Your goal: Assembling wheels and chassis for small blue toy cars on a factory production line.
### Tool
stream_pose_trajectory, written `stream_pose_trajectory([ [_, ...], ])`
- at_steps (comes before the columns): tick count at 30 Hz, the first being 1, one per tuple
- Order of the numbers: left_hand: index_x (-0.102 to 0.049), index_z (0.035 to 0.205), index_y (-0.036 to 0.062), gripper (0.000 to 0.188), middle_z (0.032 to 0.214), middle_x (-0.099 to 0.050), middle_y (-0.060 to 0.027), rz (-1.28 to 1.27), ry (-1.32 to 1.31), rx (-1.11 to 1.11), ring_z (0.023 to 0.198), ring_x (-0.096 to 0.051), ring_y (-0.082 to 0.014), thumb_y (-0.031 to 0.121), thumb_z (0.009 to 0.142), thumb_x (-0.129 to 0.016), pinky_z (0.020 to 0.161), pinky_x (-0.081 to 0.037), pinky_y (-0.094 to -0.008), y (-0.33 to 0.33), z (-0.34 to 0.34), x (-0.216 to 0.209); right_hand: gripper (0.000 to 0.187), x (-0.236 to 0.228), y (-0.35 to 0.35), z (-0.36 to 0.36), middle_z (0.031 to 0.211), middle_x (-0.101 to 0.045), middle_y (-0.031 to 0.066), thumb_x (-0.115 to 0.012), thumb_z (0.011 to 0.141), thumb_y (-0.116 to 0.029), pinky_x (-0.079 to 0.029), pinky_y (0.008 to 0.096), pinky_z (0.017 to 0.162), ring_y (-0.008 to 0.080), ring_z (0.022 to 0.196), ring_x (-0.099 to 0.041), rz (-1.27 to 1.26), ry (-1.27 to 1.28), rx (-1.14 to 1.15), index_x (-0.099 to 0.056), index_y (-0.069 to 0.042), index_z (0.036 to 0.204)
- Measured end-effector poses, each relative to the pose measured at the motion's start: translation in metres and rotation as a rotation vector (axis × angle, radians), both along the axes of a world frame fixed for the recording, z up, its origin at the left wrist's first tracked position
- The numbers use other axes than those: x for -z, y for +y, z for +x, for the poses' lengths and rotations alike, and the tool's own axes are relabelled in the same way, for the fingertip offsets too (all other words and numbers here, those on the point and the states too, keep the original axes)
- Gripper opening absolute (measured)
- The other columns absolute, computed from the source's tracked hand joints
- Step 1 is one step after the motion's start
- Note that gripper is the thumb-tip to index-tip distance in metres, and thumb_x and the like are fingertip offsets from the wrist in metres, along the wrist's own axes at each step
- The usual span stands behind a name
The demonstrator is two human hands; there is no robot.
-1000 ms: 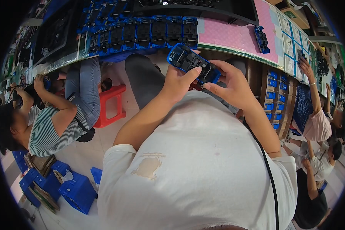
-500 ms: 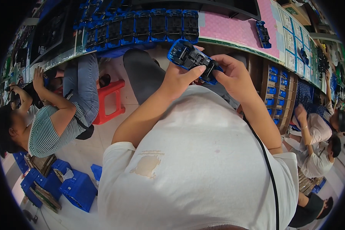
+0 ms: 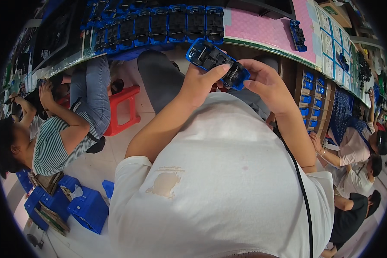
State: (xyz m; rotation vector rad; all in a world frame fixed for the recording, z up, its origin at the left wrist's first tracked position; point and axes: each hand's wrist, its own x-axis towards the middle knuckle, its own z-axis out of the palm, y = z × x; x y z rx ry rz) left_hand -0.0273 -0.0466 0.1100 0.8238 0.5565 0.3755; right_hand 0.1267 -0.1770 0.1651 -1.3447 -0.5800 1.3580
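A blue toy car (image 3: 206,56) is held underside up above my lap, its black chassis and wheels facing me. My left hand (image 3: 197,84) grips it from the left side, with the thumb pressed across the chassis and the other fingers hidden beneath. Around the car's right end my right hand (image 3: 264,81) has its thumb and fingers closed, by a wheel and the blue rim. On the table just beyond, several like toy cars (image 3: 177,26) lie side by side, undersides up. One more toy car (image 3: 297,36) rests alone on the pink mat at the right.
The pink mat (image 3: 253,28) covers part of the table (image 3: 283,56). Right of me stands a divided tray of blue pieces (image 3: 305,99). A red stool (image 3: 126,109) and a person in a striped shirt (image 3: 60,146) are at left, with blue boxes (image 3: 88,210) behind. Other people sit at right.
The toy car's right end has come slightly toward me and to the right, showing more of its rim. My right hand has shifted right with its fingers. At right, a co-worker's hand has lowered.
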Motion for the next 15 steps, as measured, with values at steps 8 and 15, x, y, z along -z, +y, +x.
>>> stream_pose_trajectory([
  [8,-0.061,0.111,0.0044,0.032,0.091,-0.068,-0.0063,-0.031,0.032,-0.089,0.070,-0.067,-0.0128,0.025,0.091,-0.073,0.057,-0.059,-0.0280,-0.010,0.007,0.004,0.066,0.009,0.010,-0.023,0.116,-0.061,0.0154,-0.086,0.076,-0.017,-0.054,0.0321,0.078,0.0236,0.098,-0.064,0.088,-0.890,0.097,-0.054,0.001,0.131],
  [15,-0.053,0.121,0.0055,0.035,0.106,-0.065,-0.0081,-0.064,-0.019,-0.065,0.084,-0.067,-0.0136,0.023,0.095,-0.068,0.062,-0.059,-0.0274,-0.009,-0.004,0.001,0.059,0.008,0.020,-0.022,0.111,-0.062,0.0137,-0.086,0.072,-0.013,-0.055,0.0316,0.073,0.0250,0.094,-0.064,0.096,-0.938,0.067,-0.059,-0.001,0.123],
])
